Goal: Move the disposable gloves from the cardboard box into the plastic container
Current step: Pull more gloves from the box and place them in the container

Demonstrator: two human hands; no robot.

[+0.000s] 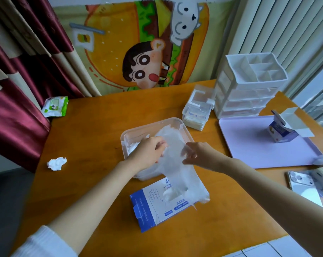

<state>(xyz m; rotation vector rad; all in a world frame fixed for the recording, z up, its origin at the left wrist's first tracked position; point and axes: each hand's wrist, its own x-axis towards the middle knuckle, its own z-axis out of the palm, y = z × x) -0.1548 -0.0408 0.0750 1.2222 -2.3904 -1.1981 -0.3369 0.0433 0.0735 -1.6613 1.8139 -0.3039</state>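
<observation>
A blue and white cardboard glove box lies flat on the wooden table near me. Just beyond it stands a clear plastic container with some gloves inside. A bunch of thin clear disposable gloves stretches from the box's opening up over the container's near rim. My left hand pinches the bunch over the container. My right hand grips the same bunch from the right side.
A crumpled tissue lies at the left, a wet wipes pack at the back left. At the right sit a lilac tray with a small open carton, a white drawer organiser, a small clear box and a phone.
</observation>
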